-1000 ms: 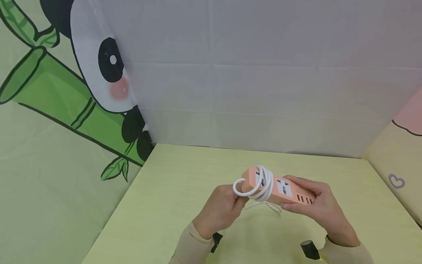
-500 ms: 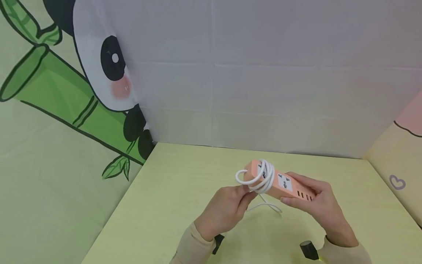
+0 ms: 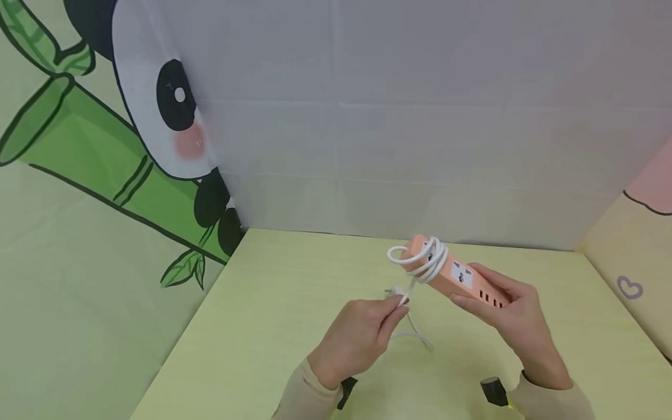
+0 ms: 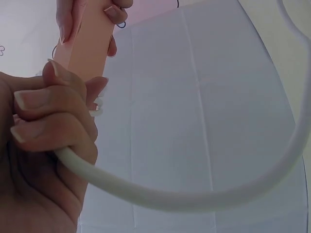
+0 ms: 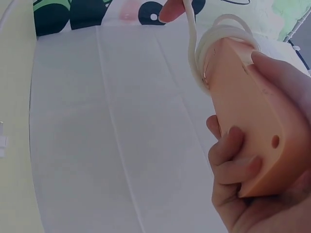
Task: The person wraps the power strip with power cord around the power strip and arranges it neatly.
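A peach-coloured power strip (image 3: 446, 279) is held tilted above the table, gripped at its USB-port end by my right hand (image 3: 517, 309). Several turns of white cable (image 3: 434, 262) wrap its other end, and a loop sticks out there. Below and left of the strip, my left hand (image 3: 357, 335) pinches the cable, which runs taut from the coil to the fingertips. A white plug (image 3: 396, 291) shows just behind those fingers. In the left wrist view, the curled fingers (image 4: 53, 114) close round the cable (image 4: 184, 201). From the right wrist, the strip's plain underside (image 5: 252, 116) is seen.
The pale yellow table (image 3: 262, 326) meets a grey-white backdrop (image 3: 420, 146) at the back. A panda-and-bamboo printed sheet (image 3: 131, 163) stands on the left, another printed sheet (image 3: 640, 251) on the right. A slack length of cable (image 3: 412, 334) hangs below the left hand.
My right hand has raised and tilted the strip, moving slightly right. My left hand has come away from the strip's end, with a stretch of cable now drawn out between them; the plug has come into sight.
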Demonstrator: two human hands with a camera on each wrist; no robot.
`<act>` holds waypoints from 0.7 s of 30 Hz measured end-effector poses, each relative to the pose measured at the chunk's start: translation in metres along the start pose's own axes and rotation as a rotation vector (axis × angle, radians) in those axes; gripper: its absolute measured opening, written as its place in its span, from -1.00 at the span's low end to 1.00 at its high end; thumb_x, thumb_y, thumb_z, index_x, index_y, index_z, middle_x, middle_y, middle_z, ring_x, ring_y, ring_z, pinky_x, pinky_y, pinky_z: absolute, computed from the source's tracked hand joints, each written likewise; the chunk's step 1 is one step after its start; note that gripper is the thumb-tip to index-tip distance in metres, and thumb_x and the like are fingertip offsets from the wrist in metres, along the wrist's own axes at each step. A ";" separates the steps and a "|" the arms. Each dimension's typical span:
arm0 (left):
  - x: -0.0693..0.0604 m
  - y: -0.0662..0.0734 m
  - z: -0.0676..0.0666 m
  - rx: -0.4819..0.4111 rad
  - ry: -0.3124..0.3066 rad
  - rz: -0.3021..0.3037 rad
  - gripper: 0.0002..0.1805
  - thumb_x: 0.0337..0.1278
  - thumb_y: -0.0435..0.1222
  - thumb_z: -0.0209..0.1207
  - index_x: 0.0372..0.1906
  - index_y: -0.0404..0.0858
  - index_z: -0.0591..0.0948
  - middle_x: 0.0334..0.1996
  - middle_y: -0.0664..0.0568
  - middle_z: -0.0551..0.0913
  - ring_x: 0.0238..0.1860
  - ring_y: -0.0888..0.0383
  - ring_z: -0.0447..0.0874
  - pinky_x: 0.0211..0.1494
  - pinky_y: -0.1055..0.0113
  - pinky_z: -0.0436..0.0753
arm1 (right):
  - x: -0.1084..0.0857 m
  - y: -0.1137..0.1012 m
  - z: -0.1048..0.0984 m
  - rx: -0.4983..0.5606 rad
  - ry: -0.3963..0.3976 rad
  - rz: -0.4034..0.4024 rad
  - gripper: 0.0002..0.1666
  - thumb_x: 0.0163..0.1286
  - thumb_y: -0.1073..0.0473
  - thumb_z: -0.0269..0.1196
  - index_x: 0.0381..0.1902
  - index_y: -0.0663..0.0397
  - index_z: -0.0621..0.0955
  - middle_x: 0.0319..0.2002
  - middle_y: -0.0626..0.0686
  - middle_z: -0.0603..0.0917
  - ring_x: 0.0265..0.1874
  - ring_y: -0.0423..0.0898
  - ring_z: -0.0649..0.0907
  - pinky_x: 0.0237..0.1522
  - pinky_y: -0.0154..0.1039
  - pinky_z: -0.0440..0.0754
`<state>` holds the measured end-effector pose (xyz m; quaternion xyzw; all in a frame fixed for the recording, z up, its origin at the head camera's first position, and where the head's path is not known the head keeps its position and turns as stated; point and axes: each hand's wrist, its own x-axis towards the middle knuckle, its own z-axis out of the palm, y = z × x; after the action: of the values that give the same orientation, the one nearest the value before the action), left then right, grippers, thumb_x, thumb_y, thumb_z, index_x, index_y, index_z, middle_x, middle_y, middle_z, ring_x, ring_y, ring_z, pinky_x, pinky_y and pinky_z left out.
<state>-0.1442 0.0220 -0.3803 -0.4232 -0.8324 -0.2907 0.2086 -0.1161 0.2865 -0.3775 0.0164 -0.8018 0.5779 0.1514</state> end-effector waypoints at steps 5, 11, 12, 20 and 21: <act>-0.001 0.000 -0.003 -0.041 -0.021 -0.043 -0.72 0.52 -0.20 0.10 -0.41 -0.15 0.55 -0.67 0.25 0.21 -0.64 0.41 0.11 -0.50 0.65 0.14 | 0.001 -0.002 0.004 -0.067 0.036 -0.002 -0.29 0.19 0.24 0.52 0.32 0.06 0.58 -0.08 -0.38 0.71 -0.27 -0.25 0.60 -0.36 -0.37 0.59; -0.003 0.002 -0.007 -0.102 -0.047 -0.073 -0.63 0.48 -0.18 0.15 -0.55 -0.12 0.49 -0.71 0.27 0.15 -0.66 0.46 -0.01 -0.53 0.68 0.02 | 0.006 0.006 -0.004 -0.141 0.107 0.048 -0.25 0.20 0.09 0.53 0.35 0.01 0.56 -0.09 -0.46 0.68 -0.34 -0.30 0.60 -0.40 -0.38 0.58; -0.003 0.003 -0.007 -0.099 -0.047 -0.066 -0.63 0.48 -0.18 0.15 -0.56 -0.11 0.49 -0.71 0.27 0.15 -0.66 0.47 -0.02 -0.53 0.68 0.02 | 0.006 0.007 -0.006 -0.142 0.105 0.061 -0.24 0.21 0.07 0.53 0.36 0.00 0.55 -0.08 -0.45 0.68 -0.32 -0.30 0.60 -0.39 -0.38 0.59; -0.004 0.004 -0.006 -0.008 -0.024 -0.048 -0.62 0.48 -0.17 0.15 -0.57 -0.09 0.47 -0.72 0.29 0.16 -0.67 0.45 0.02 -0.53 0.67 0.03 | 0.010 0.008 -0.003 -0.185 0.108 0.050 -0.24 0.17 0.03 0.56 0.33 -0.01 0.58 -0.11 -0.51 0.65 -0.34 -0.29 0.58 -0.41 -0.39 0.57; -0.004 0.004 -0.007 0.002 -0.025 -0.050 -0.61 0.48 -0.17 0.14 -0.57 -0.09 0.47 -0.72 0.29 0.16 -0.67 0.45 0.02 -0.53 0.66 0.02 | 0.010 0.008 -0.002 -0.189 0.112 0.046 -0.24 0.16 0.03 0.56 0.32 -0.02 0.60 -0.12 -0.51 0.65 -0.35 -0.29 0.58 -0.41 -0.38 0.56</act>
<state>-0.1377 0.0172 -0.3760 -0.4055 -0.8456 -0.2897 0.1915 -0.1270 0.2929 -0.3819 -0.0489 -0.8432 0.5028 0.1837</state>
